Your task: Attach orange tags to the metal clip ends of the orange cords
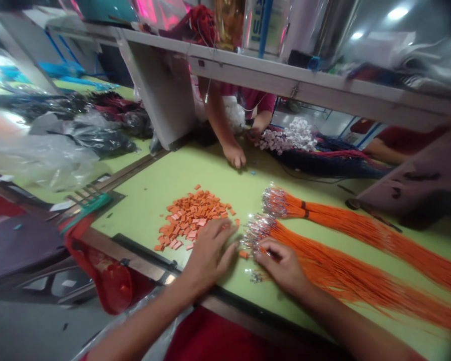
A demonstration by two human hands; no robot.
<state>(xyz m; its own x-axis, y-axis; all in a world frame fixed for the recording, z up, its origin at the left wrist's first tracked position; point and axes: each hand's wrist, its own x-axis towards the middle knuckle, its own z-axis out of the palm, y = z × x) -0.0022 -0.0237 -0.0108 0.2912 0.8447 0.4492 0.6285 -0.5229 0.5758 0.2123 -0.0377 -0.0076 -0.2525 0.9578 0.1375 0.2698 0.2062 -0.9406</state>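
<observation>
My left hand (212,248) rests at the right edge of a loose pile of small orange plastic connector housings (195,213). Its thumb and forefinger are apart, with nothing visible between them. Close to the left thumb lies a single orange housing (243,254). My right hand (280,260) is closed in a pinch at the metal-tipped end of a bundle of orange wires (308,255); it seems to hold a wire, partly hidden by the fingers. A few separate wire ends with silvery terminals (254,275) lie just below that hand.
Behind the near wires lies a second orange wire bundle (334,220), tied with a dark band. Across the green table (165,170), a co-worker's hand (235,154) rests near white connectors (293,135). A shelf (248,65) spans above; plastic bags (60,145) lie left.
</observation>
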